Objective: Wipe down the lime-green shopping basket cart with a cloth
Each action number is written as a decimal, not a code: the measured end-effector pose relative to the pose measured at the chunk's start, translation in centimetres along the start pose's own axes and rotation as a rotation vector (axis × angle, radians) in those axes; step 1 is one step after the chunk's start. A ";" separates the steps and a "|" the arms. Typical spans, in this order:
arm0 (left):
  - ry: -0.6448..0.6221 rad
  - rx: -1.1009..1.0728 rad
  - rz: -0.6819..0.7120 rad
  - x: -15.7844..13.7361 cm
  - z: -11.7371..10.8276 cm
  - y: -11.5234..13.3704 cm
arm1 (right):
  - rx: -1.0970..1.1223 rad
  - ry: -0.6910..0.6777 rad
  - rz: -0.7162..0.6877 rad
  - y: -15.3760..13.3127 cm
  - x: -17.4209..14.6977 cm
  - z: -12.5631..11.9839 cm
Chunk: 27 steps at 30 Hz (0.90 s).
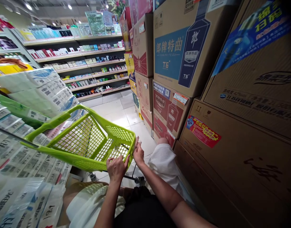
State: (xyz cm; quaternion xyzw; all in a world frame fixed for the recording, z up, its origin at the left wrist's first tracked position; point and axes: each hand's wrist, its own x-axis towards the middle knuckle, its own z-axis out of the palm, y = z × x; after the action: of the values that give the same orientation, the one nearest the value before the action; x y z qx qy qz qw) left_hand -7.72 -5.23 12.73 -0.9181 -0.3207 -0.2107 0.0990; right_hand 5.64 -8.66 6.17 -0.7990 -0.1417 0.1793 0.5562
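Note:
A lime-green plastic shopping cart stands in front of me, with its perforated basket turned sideways and its raised loop handle at the left. My left hand is closed over the near rim, close to the right-hand corner, with the fingers bent over the edge. At the cart's right end, my right hand is closed on the rim, and some of its fingers are hidden behind the wrist and the plastic. Through the basket's holes the floor shows. Below, a caster wheel touches the tiles near my legs.
Tall stacks of cardboard cartons rise close on my right. Wrapped paper packs are piled along the left, touching or very near the cart. Ahead, pale floor tiles lead to shelves full of small boxed goods.

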 end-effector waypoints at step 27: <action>0.011 0.044 0.002 -0.1 0.1 -0.1 | -0.043 0.040 -0.068 0.5 -1.5 0.7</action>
State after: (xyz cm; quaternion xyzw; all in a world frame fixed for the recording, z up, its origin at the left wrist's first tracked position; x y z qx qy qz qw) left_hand -7.83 -5.21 12.61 -0.9148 -0.3239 -0.2086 0.1210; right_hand 3.96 -8.88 5.72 -0.8089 -0.1616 0.1412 0.5475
